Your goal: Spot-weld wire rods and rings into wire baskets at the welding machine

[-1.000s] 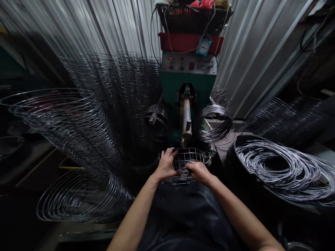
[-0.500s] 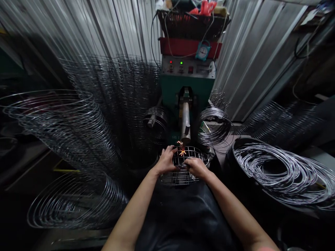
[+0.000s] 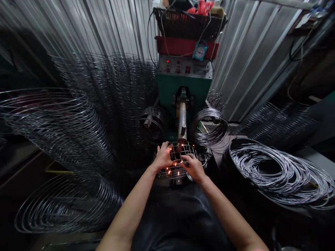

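A round wire grid (image 3: 186, 149) sits under the welding machine's cylindrical electrode arm (image 3: 182, 120), with orange sparks flying around it. My left hand (image 3: 163, 157) grips the grid's left side, thumb inward and fingers over the wires. At the right side, my right hand (image 3: 194, 166) has its fingers closed at the wires, partly hiding what lies beneath them. The lower part of the grid is dim, so how it rests on the machine is unclear.
Tall stacks of wire rings (image 3: 86, 125) stand on the left. To the right, a black tub (image 3: 232, 157) holds loose wire hoops (image 3: 277, 170). Wire coils (image 3: 210, 125) hang beside the green machine (image 3: 167, 87), which carries a blue clock (image 3: 200, 51) and a red light.
The grid and both hands have shifted slightly left in view. Sparks that were bunched at the electrode tip are now scattered downward. The green indicator light has gone out.
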Available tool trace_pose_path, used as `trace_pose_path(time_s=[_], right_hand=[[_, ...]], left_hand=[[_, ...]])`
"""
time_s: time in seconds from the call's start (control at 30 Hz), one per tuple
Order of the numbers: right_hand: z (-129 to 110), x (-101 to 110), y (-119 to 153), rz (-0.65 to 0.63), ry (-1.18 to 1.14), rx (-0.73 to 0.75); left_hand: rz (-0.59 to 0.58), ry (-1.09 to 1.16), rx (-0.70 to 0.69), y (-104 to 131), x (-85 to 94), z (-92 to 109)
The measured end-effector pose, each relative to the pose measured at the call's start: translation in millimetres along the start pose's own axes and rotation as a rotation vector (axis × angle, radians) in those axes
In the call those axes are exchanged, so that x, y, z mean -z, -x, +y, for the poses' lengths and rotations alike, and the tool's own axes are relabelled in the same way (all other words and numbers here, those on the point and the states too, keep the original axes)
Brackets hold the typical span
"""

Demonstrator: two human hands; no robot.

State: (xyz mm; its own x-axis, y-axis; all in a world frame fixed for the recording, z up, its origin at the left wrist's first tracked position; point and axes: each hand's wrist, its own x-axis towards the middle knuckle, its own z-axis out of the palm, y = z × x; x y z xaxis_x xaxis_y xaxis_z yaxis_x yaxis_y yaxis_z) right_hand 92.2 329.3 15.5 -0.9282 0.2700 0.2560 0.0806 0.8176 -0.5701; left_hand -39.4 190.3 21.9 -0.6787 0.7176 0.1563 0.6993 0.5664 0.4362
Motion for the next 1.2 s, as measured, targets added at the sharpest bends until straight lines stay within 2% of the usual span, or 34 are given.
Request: trace_pose_path(time_s=[0.07, 0.1, 0.2, 0.27, 0.33, 0.43, 0.53, 0.67, 0.83, 0.97, 1.1, 1.2], right_hand=[[8, -4, 22, 0.134, -0.291, -0.125], [13, -6, 34, 0.155, -0.457, -0.228], [29, -14, 68, 0.095, -0.918, -0.649], [37, -18, 85, 0.070, -1.133, -0.877], [44, -22, 97, 0.104, -1.259, -1.003], [53, -24, 109, 0.161, -1.352, -1.096], [64, -20, 118, 0.199, -1.415, -1.115], [78, -12, 130, 0.194, -1.467, -1.034], [81, -8, 145, 0.234, -1.403, -0.969], [77, -15, 159, 0.287, -1.102, -0.916], [74, -26, 175, 0.275, -0.703, -0.681], [74, -33, 190, 0.214, -0.527, -0.568]], left_hand=[[0.035, 0.005, 0.004, 3, -1.2, 2], [0.050, 0.008, -0.001, 4, -1.8, 2], [0.062, 0.013, 0.019, 1, -1.9, 1], [0.056, 0.019, 0.062, -4, -0.7, -1], [0.057, 0.022, 0.105, -12, 0.8, -2], [0.061, 0.012, 0.144, -21, 1.4, -3], [0.065, 0.001, 0.149, -25, -0.5, -5], [0.082, -0.004, 0.121, -27, -3.4, -8], [0.071, 0.014, 0.134, -20, -5.9, -7], [0.030, 0.042, 0.103, -7, -7.9, -2], [0.030, 0.042, 0.099, 0, -7.0, 3], [0.013, 0.014, 0.093, -1, -4.2, 5]])
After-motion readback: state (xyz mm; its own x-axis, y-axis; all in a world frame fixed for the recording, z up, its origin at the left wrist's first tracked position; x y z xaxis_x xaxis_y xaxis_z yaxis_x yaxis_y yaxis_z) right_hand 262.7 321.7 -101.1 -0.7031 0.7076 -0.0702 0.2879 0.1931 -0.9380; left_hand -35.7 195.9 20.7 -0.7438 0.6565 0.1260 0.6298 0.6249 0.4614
